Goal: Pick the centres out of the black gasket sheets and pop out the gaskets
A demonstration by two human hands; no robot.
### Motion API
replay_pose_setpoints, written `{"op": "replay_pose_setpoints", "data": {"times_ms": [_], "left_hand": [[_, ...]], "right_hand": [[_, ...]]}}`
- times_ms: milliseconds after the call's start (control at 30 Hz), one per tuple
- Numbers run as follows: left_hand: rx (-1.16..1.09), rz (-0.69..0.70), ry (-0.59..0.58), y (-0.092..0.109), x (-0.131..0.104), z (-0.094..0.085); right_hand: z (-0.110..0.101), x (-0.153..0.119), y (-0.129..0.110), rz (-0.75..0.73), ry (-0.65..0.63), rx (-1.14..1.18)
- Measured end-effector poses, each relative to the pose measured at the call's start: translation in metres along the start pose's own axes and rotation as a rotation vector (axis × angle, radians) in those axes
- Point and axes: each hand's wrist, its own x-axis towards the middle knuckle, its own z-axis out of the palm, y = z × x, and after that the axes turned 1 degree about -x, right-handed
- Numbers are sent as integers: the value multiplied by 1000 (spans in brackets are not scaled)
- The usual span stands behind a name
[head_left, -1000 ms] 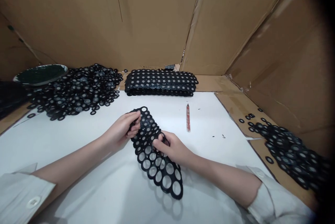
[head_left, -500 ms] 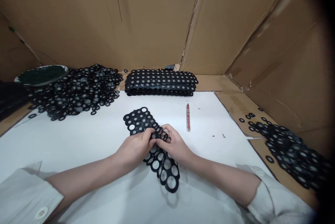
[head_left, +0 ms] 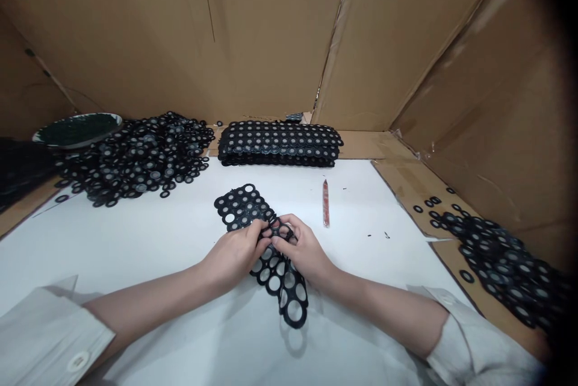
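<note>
A sheet of joined black rings lies slantwise on the white tabletop, its near end slightly raised above its shadow. My left hand pinches the middle of the sheet between thumb and index finger. Across from it, my right hand grips the same part with its fingers and thumb, close to the left fingertips. Small rings show between the two hands, but the fingers hide exactly how they join. Smaller holes fill the far half of the sheet, and larger ones the near half.
A heap of loose black rings lies at back left beside a dish of dark material. Folded ring sheets are stacked at the back. A red pointed tool lies on the white table. More rings cover cardboard at right.
My fingers have shifted slightly on the ring sheet, and its near end has moved up and left a little. The view has shifted slightly.
</note>
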Motion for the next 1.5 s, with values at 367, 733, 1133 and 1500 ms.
{"op": "replay_pose_setpoints", "data": {"times_ms": [367, 733, 1133, 1500], "left_hand": [[-577, -191, 549, -16, 26, -38], [-26, 43, 23, 0, 12, -5], [-895, -236, 263, -24, 34, -42], [-212, -22, 137, 0, 12, -38]], "right_hand": [[-4, 1, 5, -65, -66, -138], [-5, -4, 2, -245, -201, -366], [-3, 7, 6, -5, 28, 180], [-4, 3, 1, -7, 10, -1]]}}
